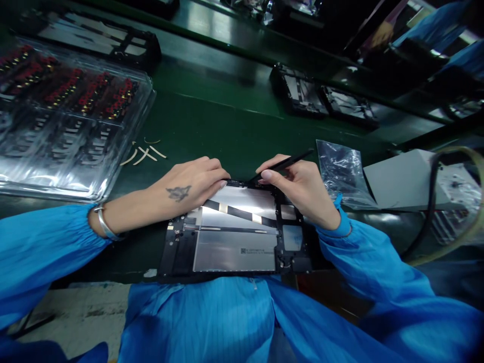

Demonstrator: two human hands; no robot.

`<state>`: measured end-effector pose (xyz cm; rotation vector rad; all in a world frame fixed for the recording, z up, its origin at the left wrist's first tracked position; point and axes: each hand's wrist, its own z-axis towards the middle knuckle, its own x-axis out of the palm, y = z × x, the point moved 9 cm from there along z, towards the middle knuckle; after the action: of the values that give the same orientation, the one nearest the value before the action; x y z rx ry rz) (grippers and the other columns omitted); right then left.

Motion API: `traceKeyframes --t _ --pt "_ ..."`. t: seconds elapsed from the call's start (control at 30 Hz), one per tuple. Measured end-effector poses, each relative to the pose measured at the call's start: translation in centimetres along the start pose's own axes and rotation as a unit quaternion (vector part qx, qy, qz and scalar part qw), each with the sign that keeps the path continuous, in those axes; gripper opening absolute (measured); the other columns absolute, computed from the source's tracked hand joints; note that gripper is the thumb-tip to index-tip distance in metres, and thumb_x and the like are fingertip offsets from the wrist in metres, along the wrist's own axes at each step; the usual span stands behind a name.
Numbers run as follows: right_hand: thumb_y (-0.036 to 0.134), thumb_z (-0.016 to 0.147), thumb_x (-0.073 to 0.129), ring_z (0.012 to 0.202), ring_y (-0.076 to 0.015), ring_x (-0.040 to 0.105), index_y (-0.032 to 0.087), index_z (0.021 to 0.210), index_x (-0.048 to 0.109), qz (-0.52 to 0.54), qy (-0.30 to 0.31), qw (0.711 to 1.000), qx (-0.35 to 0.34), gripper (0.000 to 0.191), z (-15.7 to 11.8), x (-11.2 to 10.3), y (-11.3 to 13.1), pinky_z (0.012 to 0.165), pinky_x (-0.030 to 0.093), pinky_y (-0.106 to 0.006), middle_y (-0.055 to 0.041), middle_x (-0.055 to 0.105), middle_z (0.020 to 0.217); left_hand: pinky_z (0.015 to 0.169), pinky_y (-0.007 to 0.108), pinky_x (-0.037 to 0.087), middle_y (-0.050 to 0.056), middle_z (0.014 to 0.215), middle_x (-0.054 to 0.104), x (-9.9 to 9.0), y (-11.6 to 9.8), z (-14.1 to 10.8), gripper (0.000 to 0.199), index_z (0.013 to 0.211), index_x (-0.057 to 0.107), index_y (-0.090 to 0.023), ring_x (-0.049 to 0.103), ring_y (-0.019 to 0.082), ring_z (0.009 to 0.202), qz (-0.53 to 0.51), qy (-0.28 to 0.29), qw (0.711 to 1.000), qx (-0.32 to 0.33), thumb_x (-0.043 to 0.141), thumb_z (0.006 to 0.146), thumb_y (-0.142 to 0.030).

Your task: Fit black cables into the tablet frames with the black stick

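An opened tablet-like device (234, 247) lies at the table's front edge, its silver plate and black frame facing up. My left hand (198, 181) rests over its upper left part, with closed fingers on the top edge; what they hold, if anything, is hidden. In my right hand (298, 184) is a slim black tool (290, 160), gripped between thumb and fingers like a pen. The tool's tip points down at the device's top edge, right of my left fingertips. A dark flat strip with two pale patches crosses the silver plate.
A clear plastic tray (81, 151) with red and black parts stands at the left. Short pale strips (145, 154) lie beside it. More devices (302, 93) sit further back. A clear bag (342, 171) and a white box (393, 179) are at the right. Another person's hand (382, 34) shows top right.
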<state>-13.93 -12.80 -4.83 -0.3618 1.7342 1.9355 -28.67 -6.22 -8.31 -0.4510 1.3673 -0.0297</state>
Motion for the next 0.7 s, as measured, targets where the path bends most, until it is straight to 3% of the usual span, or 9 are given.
traceKeyframes --t 0.13,0.47,0.7 --pt "0.043 0.09 0.07 0.085 -0.0164 0.07 0.017 0.093 0.074 -0.01 0.003 1.0 -0.004 0.027 -0.04 0.14 0.13 0.066 0.058 -0.024 -0.0035 0.07 0.094 0.082 0.033 0.048 0.005 0.104 0.061 -0.01 0.02 -0.01 0.032 0.118 0.064 -0.019 0.06 0.021 0.097 0.002 0.0 1.0 0.0 0.037 0.106 -0.032" --pt "0.043 0.09 0.07 0.079 -0.0149 0.069 0.017 0.093 0.073 0.002 -0.012 1.0 -0.011 0.027 -0.03 0.05 -0.03 0.065 0.059 -0.025 -0.0035 0.07 0.094 0.086 0.035 0.05 0.007 0.106 0.063 -0.08 -0.04 0.18 0.034 0.12 0.064 -0.015 0.061 0.023 0.099 -0.001 0.003 1.0 -0.011 0.039 0.105 -0.032" --pt "0.038 0.091 0.069 0.085 -0.015 0.07 0.017 0.093 0.074 -0.006 -0.003 1.0 -0.026 0.021 0.08 0.32 0.08 0.065 0.058 -0.023 -0.003 0.071 0.095 0.086 0.035 0.05 0.007 0.106 0.063 -0.05 0.0 0.21 0.034 0.12 0.064 -0.015 0.061 0.023 0.099 0.0 0.001 1.0 -0.006 0.038 0.106 -0.031"
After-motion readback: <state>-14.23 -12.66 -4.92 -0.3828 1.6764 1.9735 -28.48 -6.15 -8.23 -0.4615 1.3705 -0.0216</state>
